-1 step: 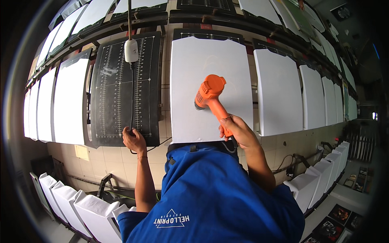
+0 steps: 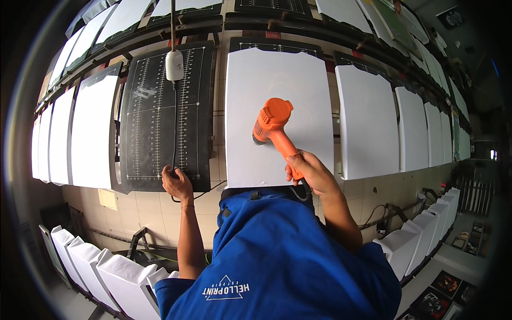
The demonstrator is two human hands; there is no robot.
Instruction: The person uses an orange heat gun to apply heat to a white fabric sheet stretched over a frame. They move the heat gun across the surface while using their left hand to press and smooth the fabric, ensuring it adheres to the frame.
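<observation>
White-covered board (image 2: 245,106) stands right of black ruled board (image 2: 144,122) | orange gun-shaped tool (image 2: 277,125) is over the white-covered board | right hand (image 2: 316,172) wraps the tool's handle | left hand (image 2: 178,184) pinches black cord (image 2: 175,128) at the black ruled board's near edge

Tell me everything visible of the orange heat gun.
The orange heat gun looks plastic, with a rounded rear end, vent slots and a dark nozzle angled down and left. The right hand grips its handle; a cord leaves the handle's base. It is held over the white-covered board; whether it runs is unclear.
</observation>
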